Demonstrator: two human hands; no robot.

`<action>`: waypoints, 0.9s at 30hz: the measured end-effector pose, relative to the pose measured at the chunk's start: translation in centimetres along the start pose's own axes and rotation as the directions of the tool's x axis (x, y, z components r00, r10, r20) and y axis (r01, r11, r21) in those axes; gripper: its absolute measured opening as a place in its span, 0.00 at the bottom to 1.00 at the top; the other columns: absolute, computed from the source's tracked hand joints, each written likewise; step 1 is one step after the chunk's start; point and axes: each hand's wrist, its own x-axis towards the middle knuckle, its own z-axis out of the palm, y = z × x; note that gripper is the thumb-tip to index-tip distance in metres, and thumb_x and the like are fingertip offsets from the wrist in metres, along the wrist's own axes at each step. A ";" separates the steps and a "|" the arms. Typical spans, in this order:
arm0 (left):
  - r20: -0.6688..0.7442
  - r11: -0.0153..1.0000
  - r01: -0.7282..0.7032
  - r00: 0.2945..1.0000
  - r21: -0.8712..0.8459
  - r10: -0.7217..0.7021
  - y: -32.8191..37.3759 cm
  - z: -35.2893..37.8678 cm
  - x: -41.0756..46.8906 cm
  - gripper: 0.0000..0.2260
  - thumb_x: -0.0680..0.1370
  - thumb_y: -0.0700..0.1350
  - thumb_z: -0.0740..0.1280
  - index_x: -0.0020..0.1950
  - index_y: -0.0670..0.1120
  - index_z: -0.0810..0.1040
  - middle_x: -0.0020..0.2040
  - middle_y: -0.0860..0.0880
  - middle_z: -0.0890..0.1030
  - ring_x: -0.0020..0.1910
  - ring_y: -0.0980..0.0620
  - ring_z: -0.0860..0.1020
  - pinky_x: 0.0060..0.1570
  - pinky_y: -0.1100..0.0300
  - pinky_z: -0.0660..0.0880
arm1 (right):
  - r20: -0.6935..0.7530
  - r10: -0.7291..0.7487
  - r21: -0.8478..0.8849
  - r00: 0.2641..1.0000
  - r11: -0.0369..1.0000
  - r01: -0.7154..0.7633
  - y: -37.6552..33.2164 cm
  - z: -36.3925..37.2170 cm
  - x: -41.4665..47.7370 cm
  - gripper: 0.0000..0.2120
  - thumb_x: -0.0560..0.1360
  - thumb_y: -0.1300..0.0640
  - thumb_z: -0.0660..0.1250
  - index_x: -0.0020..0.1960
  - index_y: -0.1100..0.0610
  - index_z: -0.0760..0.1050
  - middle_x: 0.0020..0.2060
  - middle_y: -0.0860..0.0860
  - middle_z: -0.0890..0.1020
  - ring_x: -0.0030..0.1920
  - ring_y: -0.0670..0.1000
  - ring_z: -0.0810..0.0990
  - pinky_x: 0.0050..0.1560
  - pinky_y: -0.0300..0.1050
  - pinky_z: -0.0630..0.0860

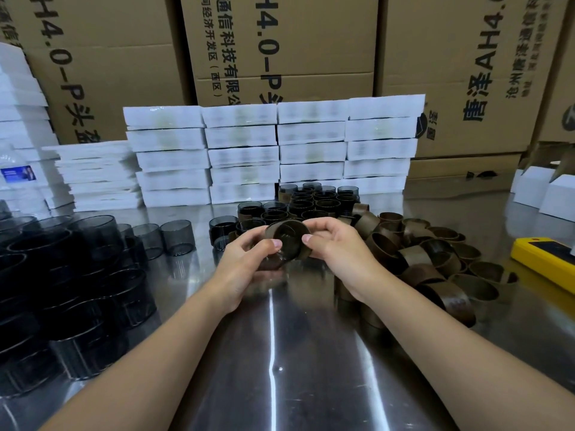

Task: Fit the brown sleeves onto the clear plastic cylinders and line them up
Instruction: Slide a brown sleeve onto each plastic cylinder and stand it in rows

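Left hand (245,265), right hand (336,247): brown-sleeved cylinder (284,239)

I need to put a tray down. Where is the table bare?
Bare steel runs down the middle of the table, between the clear cylinders at left and the brown sleeves at right. Crowded: both those piles, and the sleeved cylinders farther back.

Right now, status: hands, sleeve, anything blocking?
Left hand and right hand grip one sleeve, cylinder partly in it, above the table. Sleeve pile close by right hand. Nothing blocks the hands.
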 end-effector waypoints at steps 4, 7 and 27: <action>-0.007 1.000 -0.004 1.000 0.012 0.004 0.2 -0.1 -0.1 0.21 0.61 0.50 0.72 0.53 0.50 0.82 0.51 0.43 0.83 0.48 0.44 0.83 0.36 0.53 0.80 | 0.009 -0.002 0.015 1.000 1.000 0.002 -0.2 0.1 -0.2 0.08 0.77 0.67 0.63 0.54 0.59 0.75 0.50 0.56 0.83 0.53 0.54 0.82 0.58 0.49 0.77; -0.005 1.000 -0.008 1.000 0.003 0.008 0.3 -0.2 0.0 0.22 0.58 0.53 0.72 0.50 0.52 0.84 0.49 0.43 0.84 0.46 0.44 0.84 0.35 0.54 0.79 | 0.009 0.003 0.001 1.000 1.000 -0.003 -0.3 0.2 -0.3 0.08 0.77 0.66 0.63 0.56 0.60 0.75 0.50 0.56 0.83 0.53 0.53 0.81 0.59 0.49 0.77; 0.229 0.890 0.203 0.967 -0.409 -0.116 0.5 0.0 0.0 0.17 0.65 0.47 0.64 0.46 0.41 0.85 0.49 0.39 0.83 0.47 0.42 0.82 0.43 0.51 0.81 | 0.116 0.119 -0.065 0.986 0.992 -0.112 -0.4 0.6 -0.5 0.32 0.62 0.28 0.64 0.55 0.51 0.78 0.53 0.53 0.83 0.51 0.52 0.83 0.57 0.50 0.78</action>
